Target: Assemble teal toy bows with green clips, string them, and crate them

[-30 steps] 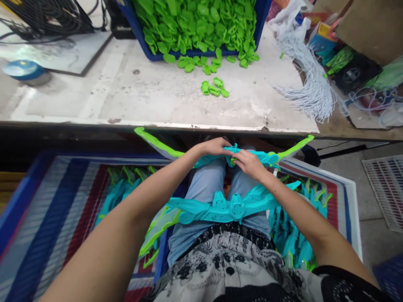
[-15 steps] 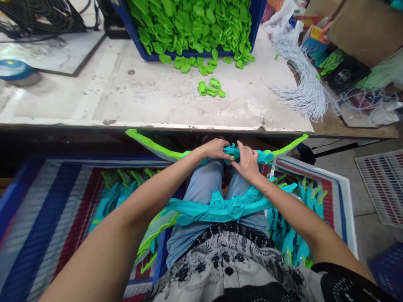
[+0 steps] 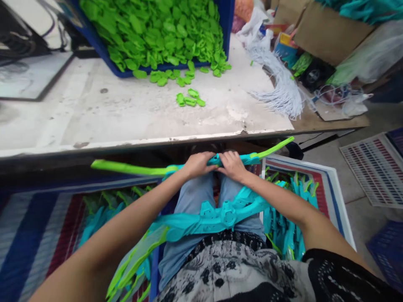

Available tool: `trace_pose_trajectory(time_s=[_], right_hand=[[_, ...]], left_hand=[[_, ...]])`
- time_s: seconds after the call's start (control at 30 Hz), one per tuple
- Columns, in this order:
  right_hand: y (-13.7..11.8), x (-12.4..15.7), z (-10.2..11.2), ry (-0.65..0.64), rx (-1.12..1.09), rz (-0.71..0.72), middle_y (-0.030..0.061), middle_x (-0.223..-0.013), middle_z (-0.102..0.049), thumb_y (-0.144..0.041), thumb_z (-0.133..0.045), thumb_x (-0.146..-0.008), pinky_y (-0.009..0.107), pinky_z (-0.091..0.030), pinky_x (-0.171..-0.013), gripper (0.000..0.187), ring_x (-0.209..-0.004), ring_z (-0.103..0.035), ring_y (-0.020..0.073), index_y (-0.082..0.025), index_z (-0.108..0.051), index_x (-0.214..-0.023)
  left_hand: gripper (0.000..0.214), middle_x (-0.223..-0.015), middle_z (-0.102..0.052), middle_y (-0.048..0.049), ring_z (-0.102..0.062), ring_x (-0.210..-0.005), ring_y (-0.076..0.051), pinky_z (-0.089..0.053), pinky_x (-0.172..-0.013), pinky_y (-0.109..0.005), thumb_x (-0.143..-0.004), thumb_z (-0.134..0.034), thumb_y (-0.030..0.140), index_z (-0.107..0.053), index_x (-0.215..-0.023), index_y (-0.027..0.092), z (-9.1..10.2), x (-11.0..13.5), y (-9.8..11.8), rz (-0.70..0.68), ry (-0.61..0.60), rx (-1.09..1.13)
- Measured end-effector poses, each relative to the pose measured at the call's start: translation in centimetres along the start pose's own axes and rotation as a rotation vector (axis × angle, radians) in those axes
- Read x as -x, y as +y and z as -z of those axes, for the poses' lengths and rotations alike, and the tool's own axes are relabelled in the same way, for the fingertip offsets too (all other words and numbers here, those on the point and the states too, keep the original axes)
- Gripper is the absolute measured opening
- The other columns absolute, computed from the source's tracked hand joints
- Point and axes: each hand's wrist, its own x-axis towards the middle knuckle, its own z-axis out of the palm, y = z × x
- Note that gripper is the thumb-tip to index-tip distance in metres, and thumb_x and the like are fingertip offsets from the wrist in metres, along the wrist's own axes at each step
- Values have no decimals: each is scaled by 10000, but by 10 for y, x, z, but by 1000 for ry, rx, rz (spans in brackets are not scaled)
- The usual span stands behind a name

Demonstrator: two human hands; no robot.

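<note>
A teal toy bow (image 3: 247,160) with bright green limbs stretches crosswise over my knees, just below the table edge. Close to its middle, my left hand (image 3: 198,165) wraps round the teal part from the left. My right hand (image 3: 232,165) grips the same bow immediately to the right, the thumbs nearly meeting. Fingers of both hands are partly hidden behind the bow. Nearer my waist, several more teal bow pieces (image 3: 201,222) lie across my lap, some with green limbs (image 3: 141,247) hanging off on the left.
On the table (image 3: 132,113) stands a blue bin (image 3: 103,54) heaped with green plastic pieces (image 3: 166,33), several of them spilled in front. White cords (image 3: 280,88) lie to the right. Crates holding more bows (image 3: 292,209) flank my legs. A cardboard box (image 3: 330,33) sits at back right.
The held bow has rolled, so its green limbs now look straighter, and its left end sits lower. My hands have closed more fully round it. The view has shifted to the right.
</note>
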Motion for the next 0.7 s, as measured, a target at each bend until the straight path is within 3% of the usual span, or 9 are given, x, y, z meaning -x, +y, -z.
trace_pose_trajectory(time_s=[0.07,0.17,0.23,0.3,0.4,0.5,0.6,0.7], right_hand=[[3,11,7,-1,-109,94,171,-1113,-641,-392,-649,-857,418,-427,-868,509,-1043,-554,290,-110,-559,-1270],[23,29,33,68,-284,139,95,-1064,-690,-316,-590,-897,330,-450,-900,254,-1019,-603,214,-180,-664,-1098],[54,35,58,219,-294,-74,80,-1018,-712,-278,-462,-952,295,-455,-899,260,-985,-629,193,-188,-696,-1023],[97,33,85,372,-208,-422,105,-1043,-713,-267,-398,-962,308,-456,-900,329,-993,-638,216,-168,-705,-1023],[166,15,115,402,-77,-833,147,-1111,-698,-256,-428,-931,342,-452,-907,327,-1049,-628,264,-139,-705,-1060],[207,-14,126,361,-64,-979,171,-1113,-694,-338,-444,-934,365,-458,-914,354,-1082,-623,283,-131,-706,-1052],[215,-42,124,334,-89,-1010,204,-1105,-685,-459,-489,-910,406,-476,-907,436,-1088,-625,311,-104,-698,-1054],[213,-60,119,295,-99,-1027,245,-1148,-655,-412,-568,-869,437,-481,-923,445,-1110,-613,330,-50,-669,-1107]], left_hand=[[438,-1122,-660,-116,-643,-968,-260,-488,-757,-314,-866,-531,310,-573,-1295,234,-15,18,12,-1,66,-95],[472,-1271,-590,-159,-617,-1063,-309,-499,-843,-410,-889,-503,229,-545,-1352,311,-42,45,26,-57,147,-201],[487,-1391,-509,-166,-541,-1201,-360,-487,-893,-464,-882,-557,277,-533,-1363,352,-55,54,30,-98,195,-230],[507,-1466,-442,-157,-462,-1294,-385,-484,-910,-485,-871,-592,320,-522,-1370,373,-60,55,31,-108,217,-249],[492,-1500,-407,-148,-461,-1302,-381,-492,-902,-497,-883,-576,302,-524,-1363,396,-58,46,31,-86,223,-281],[476,-1507,-401,-140,-425,-1334,-387,-483,-922,-519,-883,-566,272,-548,-1345,385,-53,38,35,-70,269,-275],[395,-1449,-469,-164,-400,-1357,-374,-434,-1005,-528,-903,-514,269,-622,-1283,279,-51,39,45,-91,333,-170],[372,-1229,-642,-158,-577,-1165,-311,-462,-997,-469,-926,-484,360,-658,-1219,211,-54,44,62,-187,154,71]])
